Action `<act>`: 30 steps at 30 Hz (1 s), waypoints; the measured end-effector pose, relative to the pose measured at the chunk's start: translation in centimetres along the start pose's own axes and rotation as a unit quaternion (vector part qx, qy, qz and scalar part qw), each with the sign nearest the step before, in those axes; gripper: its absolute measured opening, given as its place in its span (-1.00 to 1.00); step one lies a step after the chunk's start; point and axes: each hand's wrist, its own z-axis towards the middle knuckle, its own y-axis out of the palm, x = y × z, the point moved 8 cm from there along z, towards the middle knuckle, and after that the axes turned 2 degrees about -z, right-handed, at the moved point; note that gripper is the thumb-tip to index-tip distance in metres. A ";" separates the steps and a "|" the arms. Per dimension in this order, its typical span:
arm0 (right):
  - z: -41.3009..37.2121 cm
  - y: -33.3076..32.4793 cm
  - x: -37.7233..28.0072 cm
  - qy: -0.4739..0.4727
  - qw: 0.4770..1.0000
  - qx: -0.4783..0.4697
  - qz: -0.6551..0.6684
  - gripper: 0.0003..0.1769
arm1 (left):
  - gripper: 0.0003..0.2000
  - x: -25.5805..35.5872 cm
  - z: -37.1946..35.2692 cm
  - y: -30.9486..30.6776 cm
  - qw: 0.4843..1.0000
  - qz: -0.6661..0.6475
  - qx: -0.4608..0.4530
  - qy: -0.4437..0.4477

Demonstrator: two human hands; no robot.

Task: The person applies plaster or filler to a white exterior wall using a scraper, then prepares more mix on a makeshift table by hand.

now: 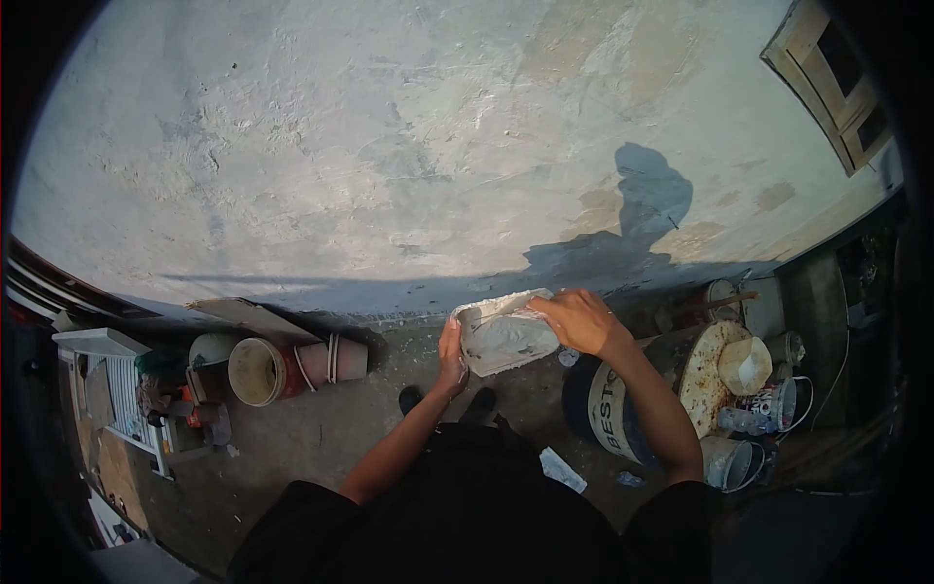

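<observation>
I stand facing a rough plastered wall (409,146). My left hand (450,352) grips the left edge of a flat plaster board (501,339) loaded with grey-white plaster. My right hand (579,319) rests on the board's upper right edge, fingers closed; whether a tool is in it is hidden. My shadow (642,209) falls on the wall above the right hand.
A large drum (623,414) with a plaster-smeared lid stands at lower right, with small buckets (778,399) and a bottle around it. Overturned pots (292,365) lie at the wall's foot on the left. A wooden window frame (837,78) sits at upper right.
</observation>
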 end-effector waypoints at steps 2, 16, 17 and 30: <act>0.2 -0.2 -0.7 -0.005 1.000 0.016 0.023 -0.73 | -0.56 0.7 -0.1 -0.4 1.000 0.009 -0.005 -0.005; 0.9 2.8 -3.8 0.089 0.978 0.125 0.143 -0.78 | -0.57 2.5 -1.8 -3.6 0.997 -0.021 -0.051 -0.046; 0.6 2.7 -3.9 0.124 0.974 0.127 0.142 -0.79 | -0.57 1.9 -1.4 -4.6 0.997 -0.025 -0.049 -0.050; -6.7 6.9 -7.2 0.421 0.781 0.374 0.271 -0.80 | -0.52 5.9 -2.8 -5.9 0.999 0.013 -0.025 0.031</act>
